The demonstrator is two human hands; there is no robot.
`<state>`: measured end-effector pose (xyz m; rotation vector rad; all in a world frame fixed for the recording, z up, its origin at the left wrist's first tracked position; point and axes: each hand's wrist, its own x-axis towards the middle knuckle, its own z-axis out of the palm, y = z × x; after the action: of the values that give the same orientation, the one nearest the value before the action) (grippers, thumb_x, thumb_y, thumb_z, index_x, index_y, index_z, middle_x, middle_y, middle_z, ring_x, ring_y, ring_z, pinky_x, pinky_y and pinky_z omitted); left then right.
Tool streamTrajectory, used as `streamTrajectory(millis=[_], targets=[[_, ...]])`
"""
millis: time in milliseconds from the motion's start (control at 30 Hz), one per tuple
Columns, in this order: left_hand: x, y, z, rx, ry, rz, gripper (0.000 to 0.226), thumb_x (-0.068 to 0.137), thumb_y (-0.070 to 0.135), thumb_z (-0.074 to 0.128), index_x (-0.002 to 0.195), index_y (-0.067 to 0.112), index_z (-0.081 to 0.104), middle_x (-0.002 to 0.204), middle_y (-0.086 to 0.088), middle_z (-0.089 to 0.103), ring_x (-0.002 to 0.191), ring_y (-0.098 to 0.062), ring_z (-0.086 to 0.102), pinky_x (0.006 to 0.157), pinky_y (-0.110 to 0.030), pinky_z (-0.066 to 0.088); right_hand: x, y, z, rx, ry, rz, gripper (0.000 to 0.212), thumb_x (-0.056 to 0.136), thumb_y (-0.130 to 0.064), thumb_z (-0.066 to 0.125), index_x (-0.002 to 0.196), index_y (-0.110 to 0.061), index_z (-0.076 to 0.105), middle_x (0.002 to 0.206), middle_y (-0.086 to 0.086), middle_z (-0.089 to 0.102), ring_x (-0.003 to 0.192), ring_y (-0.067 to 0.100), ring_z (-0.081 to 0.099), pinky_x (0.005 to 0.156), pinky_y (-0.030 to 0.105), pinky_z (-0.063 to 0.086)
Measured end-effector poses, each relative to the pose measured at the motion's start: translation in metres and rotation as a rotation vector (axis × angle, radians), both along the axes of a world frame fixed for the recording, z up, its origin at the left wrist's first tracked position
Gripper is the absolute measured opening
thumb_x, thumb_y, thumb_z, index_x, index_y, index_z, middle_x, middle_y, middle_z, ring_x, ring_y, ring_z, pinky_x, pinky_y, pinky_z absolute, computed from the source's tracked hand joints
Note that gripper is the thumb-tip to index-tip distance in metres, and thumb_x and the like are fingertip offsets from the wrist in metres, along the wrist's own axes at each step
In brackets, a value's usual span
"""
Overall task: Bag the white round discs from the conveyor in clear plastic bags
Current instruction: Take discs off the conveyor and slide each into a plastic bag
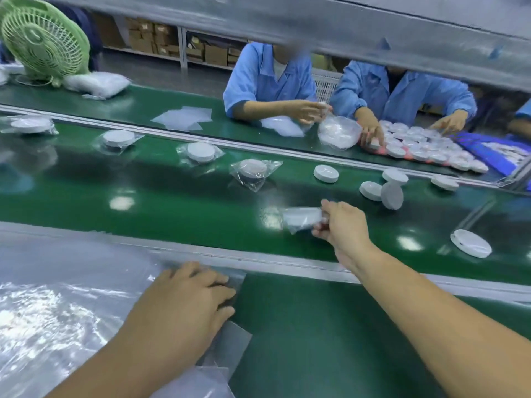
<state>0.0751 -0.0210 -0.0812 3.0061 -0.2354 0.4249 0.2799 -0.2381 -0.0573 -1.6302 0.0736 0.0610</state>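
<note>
My right hand (343,225) reaches over the green conveyor belt (178,205) and pinches a bagged white disc (301,219) by its right edge, just above the belt. My left hand (186,300) lies on a stack of clear plastic bags (230,346) on the near green ledge, fingers curled over the top bag's edge. Bare white discs (326,173) (392,195) (471,243) lie on the belt to the right. Bagged discs (253,169) (201,152) (118,138) (31,124) trail off to the left.
A large crumpled clear plastic sheet (57,297) covers the near left. Across the belt two people in blue coats (267,79) (402,90) handle discs, with many discs (425,147) laid out before them. A green fan (43,38) stands at the far left beside a bag pile (96,84).
</note>
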Motion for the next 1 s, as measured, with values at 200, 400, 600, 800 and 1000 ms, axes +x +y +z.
streamTrajectory(millis=[200, 400, 600, 800, 1000], targets=[[0.0, -0.011, 0.001, -0.067, 0.014, -0.136, 0.013, 0.062, 0.055, 0.067, 0.069, 0.048, 0.076, 0.084, 0.028, 0.071, 0.072, -0.008, 0.069, 0.054, -0.031, 0.056, 0.048, 0.016, -0.001, -0.308, 0.107, 0.321, 0.018, 0.105, -0.039, 0.057, 0.113, -0.029, 0.07, 0.117, -0.01, 0.075, 0.098, 0.01, 0.073, 0.066, 0.022, 0.056], [-0.002, -0.017, -0.001, -0.084, 0.026, -0.184, 0.012, 0.062, 0.06, 0.068, 0.066, 0.05, 0.074, 0.079, 0.031, 0.067, 0.068, -0.005, 0.064, 0.049, -0.026, 0.054, -0.016, 0.002, -0.021, -0.477, -0.238, 0.255, 0.019, 0.102, -0.028, 0.061, 0.092, -0.031, 0.077, 0.087, -0.016, 0.078, 0.074, 0.007, 0.073, 0.069, 0.021, 0.055], [-0.007, -0.025, 0.001, -0.09, 0.095, -0.193, 0.023, 0.086, 0.059, 0.053, 0.089, 0.053, 0.075, 0.093, 0.035, 0.066, 0.078, -0.003, 0.059, 0.059, -0.021, 0.051, -0.101, -0.041, -0.038, -0.506, -0.345, 0.277, 0.017, 0.098, -0.034, 0.067, 0.086, -0.04, 0.076, 0.088, -0.02, 0.075, 0.083, 0.002, 0.067, 0.072, 0.011, 0.046], [-0.011, -0.027, 0.003, -0.02, 0.182, -0.158, 0.043, 0.102, 0.059, 0.028, 0.134, 0.044, 0.052, 0.136, 0.026, 0.047, 0.114, -0.007, 0.038, 0.089, -0.024, 0.036, -0.11, -0.038, -0.049, -0.795, -0.584, 0.393, 0.02, 0.09, -0.058, 0.061, 0.094, -0.043, 0.074, 0.099, -0.032, 0.068, 0.108, 0.003, 0.056, 0.094, 0.017, 0.04], [-0.012, -0.029, 0.003, 0.033, 0.196, -0.129, 0.042, 0.103, 0.058, 0.026, 0.131, 0.043, 0.053, 0.132, 0.022, 0.049, 0.108, -0.007, 0.04, 0.083, -0.024, 0.032, -0.111, -0.04, -0.057, -0.893, -0.66, 0.425, 0.026, 0.091, -0.061, 0.06, 0.1, -0.041, 0.074, 0.105, -0.03, 0.062, 0.113, -0.002, 0.05, 0.101, 0.023, 0.038]])
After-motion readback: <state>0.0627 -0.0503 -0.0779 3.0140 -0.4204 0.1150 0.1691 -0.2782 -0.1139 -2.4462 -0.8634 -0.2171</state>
